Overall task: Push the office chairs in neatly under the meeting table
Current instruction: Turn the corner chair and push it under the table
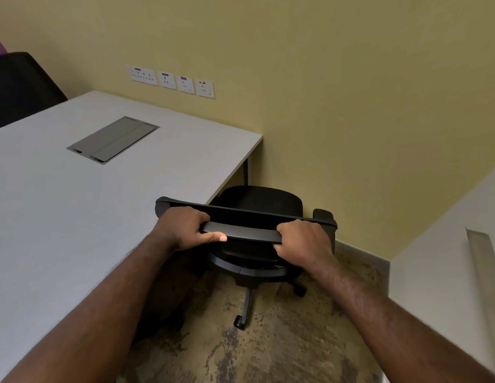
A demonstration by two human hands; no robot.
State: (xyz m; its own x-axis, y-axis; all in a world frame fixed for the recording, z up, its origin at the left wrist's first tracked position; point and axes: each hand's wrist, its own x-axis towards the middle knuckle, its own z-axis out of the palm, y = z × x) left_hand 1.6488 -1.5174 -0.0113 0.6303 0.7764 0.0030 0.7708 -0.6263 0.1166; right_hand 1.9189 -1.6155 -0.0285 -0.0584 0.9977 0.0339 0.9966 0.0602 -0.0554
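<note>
- Black mesh and plastic make up the office chair (257, 205), seen from above and behind; its padded seat sits partly under the corner of the meeting table (61, 217).
- Left hand (182, 228) grips the curved top bar of the chair back, fingers wrapped over it and thumb lying along its near edge.
- Right hand (304, 241) grips the same bar further right, fingers curled round it.
- Pale grey wood-grain tabletop, flat with square edges, holds one grey metal cable hatch (113, 139).
- Mottled brown carpet (268, 341) lies open behind the chair; the yellow wall (351, 106) stands close beyond the seat.
- One second black chair (19, 84) stands at the table's far side.
- Four white socket plates (171, 81) line the wall.
- One chair armrest (323, 215) shows on the right.
</note>
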